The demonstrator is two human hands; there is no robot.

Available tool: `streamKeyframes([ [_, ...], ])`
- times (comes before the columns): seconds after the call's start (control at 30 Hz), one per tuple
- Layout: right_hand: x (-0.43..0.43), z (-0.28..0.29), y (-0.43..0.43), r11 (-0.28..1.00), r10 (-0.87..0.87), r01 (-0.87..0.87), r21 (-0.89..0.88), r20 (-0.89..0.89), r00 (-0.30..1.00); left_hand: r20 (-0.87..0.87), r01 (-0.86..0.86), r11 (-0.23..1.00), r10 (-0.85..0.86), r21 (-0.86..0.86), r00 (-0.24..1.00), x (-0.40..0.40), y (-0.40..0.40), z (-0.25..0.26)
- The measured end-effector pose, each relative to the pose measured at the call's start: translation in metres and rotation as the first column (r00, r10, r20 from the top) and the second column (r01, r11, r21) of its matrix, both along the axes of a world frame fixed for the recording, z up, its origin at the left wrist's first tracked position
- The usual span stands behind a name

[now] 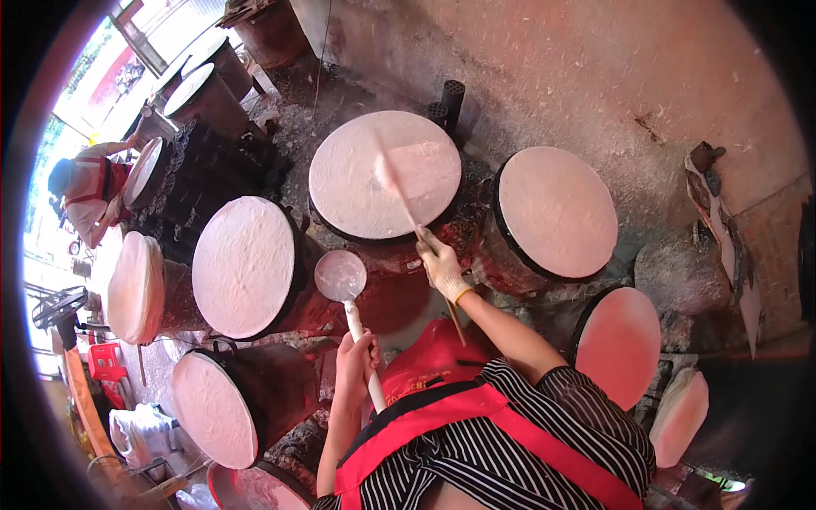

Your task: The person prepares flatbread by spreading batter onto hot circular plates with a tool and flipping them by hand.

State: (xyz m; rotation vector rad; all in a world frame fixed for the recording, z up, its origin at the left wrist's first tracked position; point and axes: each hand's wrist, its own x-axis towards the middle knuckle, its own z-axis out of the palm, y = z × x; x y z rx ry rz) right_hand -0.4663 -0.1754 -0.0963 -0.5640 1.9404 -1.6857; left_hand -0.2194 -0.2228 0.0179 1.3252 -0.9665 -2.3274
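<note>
My left hand is closed around the pale handle of a round ladle, whose bowl is in front of the hand. In my right hand, in a pale glove, is a long thin stick. The stick's far part reaches over a large round drum-like top coated in a whitish layer, with a smoother wedge to the stick's right. Whether the stick touches the layer, I cannot tell. Similar pale round tops stand to the left and right.
Several more round tops surround me, one reddish at the right. A co-worker bends over another round top at the far left. Two dark perforated cylinders stand by the wall. A fan and a red plastic stool are at left.
</note>
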Motion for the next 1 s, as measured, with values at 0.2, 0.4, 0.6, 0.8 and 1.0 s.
streamKeyframes([
  [0.2,-0.095,0.005,-0.01,0.991,-0.132,0.134,0.024,-0.057,0.99,0.005,0.074,0.995,-0.074,0.06,0.997,0.001,0.001,0.003],
  [0.4,-0.045,-0.004,0.058,0.961,0.273,-0.271,-0.048,0.027,0.962,0.103,0.172,0.976,-0.159,-0.131,0.982,-0.024,-0.039,-0.016],
  [0.6,-0.01,0.002,0.094,0.993,-0.103,0.115,0.036,-0.235,0.967,0.228,0.289,0.867,-0.21,-0.405,0.951,-0.1,-0.118,-0.054],
  [0.8,0.034,0.004,0.047,0.997,0.066,-0.08,-0.001,0.575,0.816,0.046,0.022,0.999,-0.02,-0.046,0.999,-0.171,-0.091,-0.056],
  [1.0,-0.036,0.09,0.048,0.994,0.025,-0.065,0.09,0.392,0.92,-0.414,0.158,0.858,0.069,0.489,0.908,-0.097,-0.105,0.038],
])
